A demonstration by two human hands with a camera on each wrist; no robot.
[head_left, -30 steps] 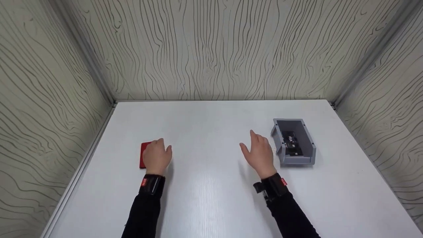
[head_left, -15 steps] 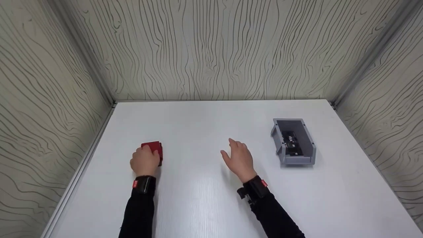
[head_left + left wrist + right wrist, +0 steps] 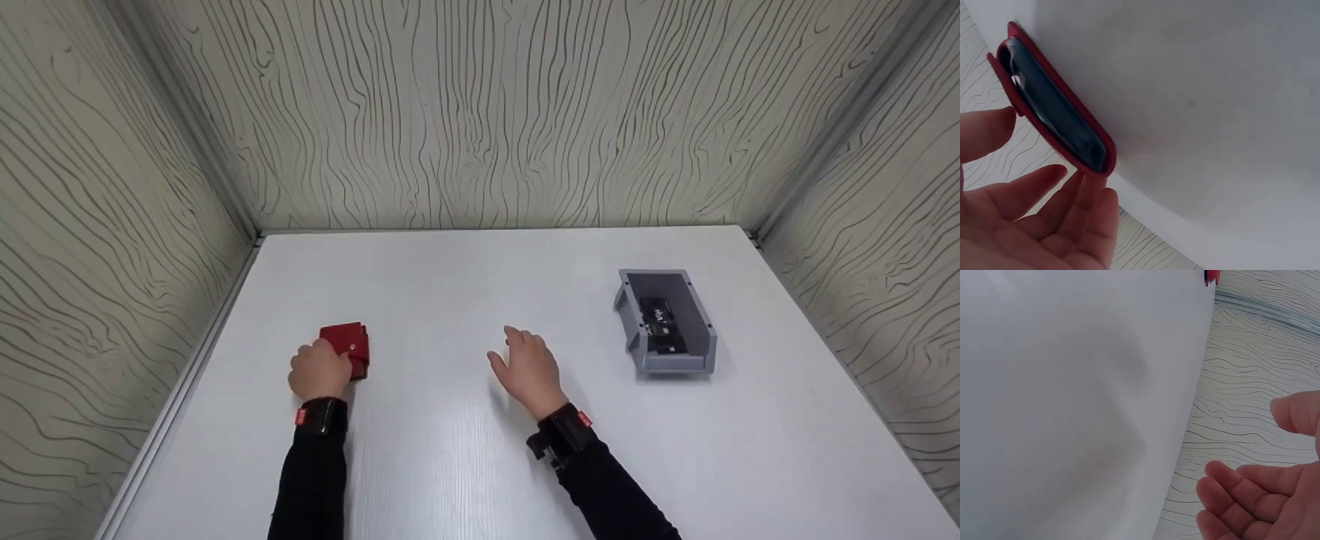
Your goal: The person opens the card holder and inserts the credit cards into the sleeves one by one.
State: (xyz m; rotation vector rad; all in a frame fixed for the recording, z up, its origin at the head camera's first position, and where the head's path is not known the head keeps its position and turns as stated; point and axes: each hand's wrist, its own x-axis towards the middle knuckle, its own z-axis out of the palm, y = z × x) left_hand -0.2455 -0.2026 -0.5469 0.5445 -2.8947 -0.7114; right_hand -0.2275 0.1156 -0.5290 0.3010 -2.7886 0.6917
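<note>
White table [image 3: 450, 285], relaxed hands [image 3: 530, 375] (left [image 3: 321, 373] against wallet [image 3: 349, 340])

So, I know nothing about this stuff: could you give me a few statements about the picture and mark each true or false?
1. The left hand is nearer the red case than the right hand is. True.
2. The right hand is gripping the case. False: it holds nothing.
3. The gray bin has dark items inside. True.
4. The case sits inside the bin. False: it is outside, by the left hand.
5. The left sleeve is black. True.
</note>
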